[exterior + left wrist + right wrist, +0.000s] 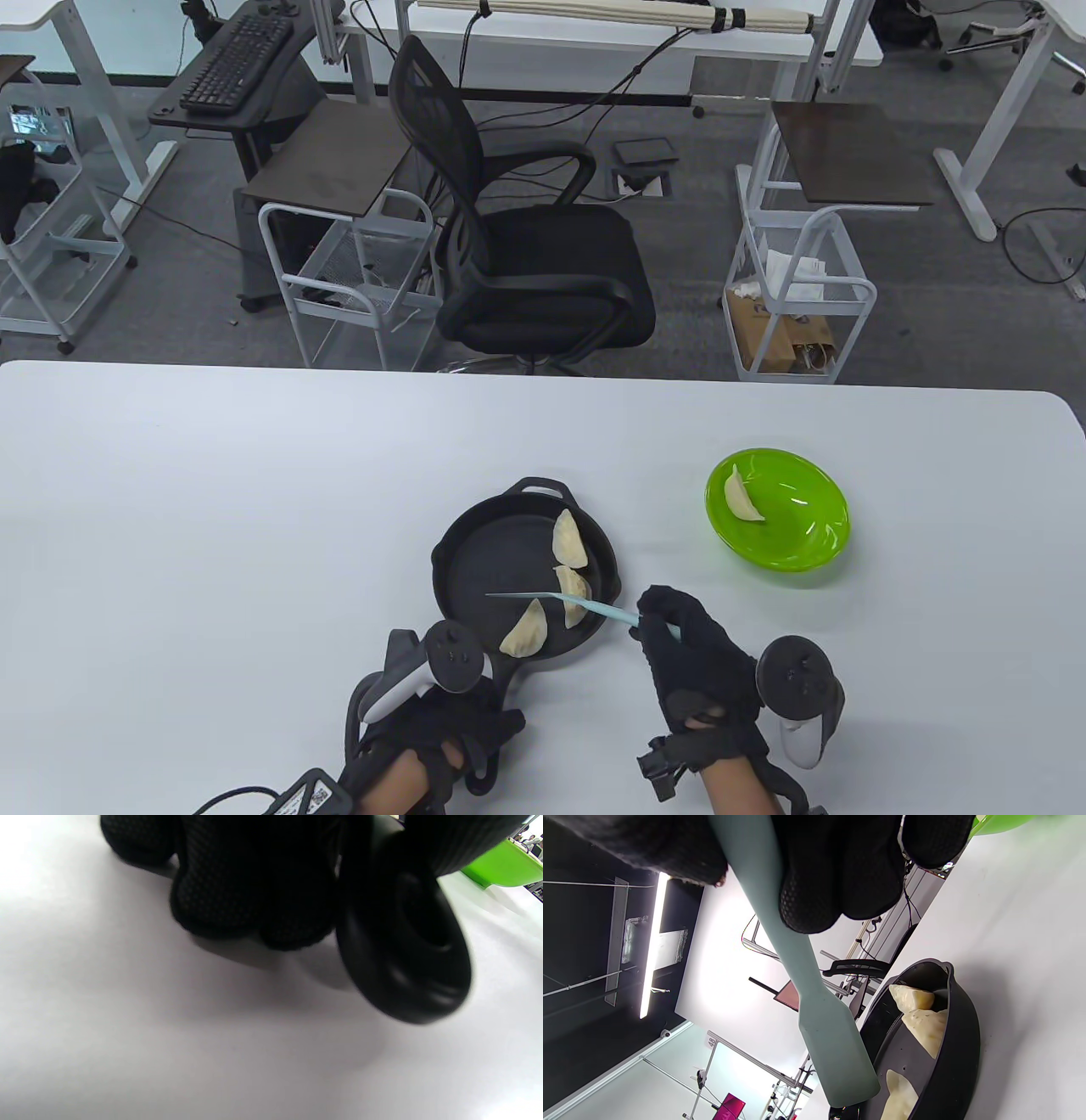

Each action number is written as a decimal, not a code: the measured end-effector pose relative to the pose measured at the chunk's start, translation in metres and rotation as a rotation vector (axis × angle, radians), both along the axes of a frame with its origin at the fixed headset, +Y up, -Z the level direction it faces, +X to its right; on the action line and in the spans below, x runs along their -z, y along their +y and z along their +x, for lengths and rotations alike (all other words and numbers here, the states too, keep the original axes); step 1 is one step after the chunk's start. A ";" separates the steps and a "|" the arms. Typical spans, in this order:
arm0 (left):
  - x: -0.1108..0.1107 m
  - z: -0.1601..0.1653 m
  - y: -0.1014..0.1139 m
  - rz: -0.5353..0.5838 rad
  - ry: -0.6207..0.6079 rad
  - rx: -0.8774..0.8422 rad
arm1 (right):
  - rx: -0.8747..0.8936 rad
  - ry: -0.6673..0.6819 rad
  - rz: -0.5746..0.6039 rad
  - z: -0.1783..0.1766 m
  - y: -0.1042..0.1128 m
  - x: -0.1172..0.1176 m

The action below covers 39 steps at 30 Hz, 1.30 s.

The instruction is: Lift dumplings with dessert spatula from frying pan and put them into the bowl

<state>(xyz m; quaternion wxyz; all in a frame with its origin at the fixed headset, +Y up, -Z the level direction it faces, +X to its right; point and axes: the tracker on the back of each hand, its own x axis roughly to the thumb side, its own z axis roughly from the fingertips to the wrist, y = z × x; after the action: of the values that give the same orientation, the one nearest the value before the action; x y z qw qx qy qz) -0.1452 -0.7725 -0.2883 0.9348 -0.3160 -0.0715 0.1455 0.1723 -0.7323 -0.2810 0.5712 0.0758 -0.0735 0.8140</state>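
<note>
Dumplings were split between two places: one (pixel 744 498) lay inside the green bowl (pixel 806 543), against its wall farthest from the frying pan (pixel 475 560), while three were left in the pan. Of those three, one (pixel 569 540) sat against the pan's far rim on the bowl side, a second (pixel 576 590) lay just nearer the person and close beside the first, and the third (pixel 525 630) rested by the pan's near rim, close to its handle (pixel 407 955). By that count the job looked about a quarter done, with three lifts and three drops into the bowl yet to make.

The dessert spatula (pixel 543 598) was held level above the pan, its pale blade reaching across the pan's middle, between the second and third dumplings, and carrying nothing. The right hand (pixel 691 658), just off the pan's bowl side, had its grip clamped on the spatula's handle. The left hand (pixel 424 730) was at the pan's handle on the desk (pixel 212 526); from the wrist view its fingers (pixel 237 899) seemed curled there, but whether that grip truly closed on the handle I could not tell.
</note>
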 end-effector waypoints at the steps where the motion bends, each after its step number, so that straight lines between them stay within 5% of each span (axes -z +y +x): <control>1: 0.000 0.000 0.000 0.000 0.000 0.000 | -0.006 -0.001 0.000 0.000 0.000 0.000; 26: 0.000 0.000 0.000 -0.002 -0.001 -0.001 | 0.008 -0.123 -0.001 0.016 0.003 -0.001; 39: 0.000 0.000 0.000 -0.003 -0.001 -0.001 | 0.085 -0.063 -0.148 0.018 -0.017 0.011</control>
<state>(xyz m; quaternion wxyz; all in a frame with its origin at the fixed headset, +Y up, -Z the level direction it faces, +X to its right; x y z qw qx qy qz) -0.1455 -0.7725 -0.2888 0.9342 -0.3173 -0.0719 0.1460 0.1900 -0.7490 -0.2916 0.6065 0.0046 -0.0339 0.7943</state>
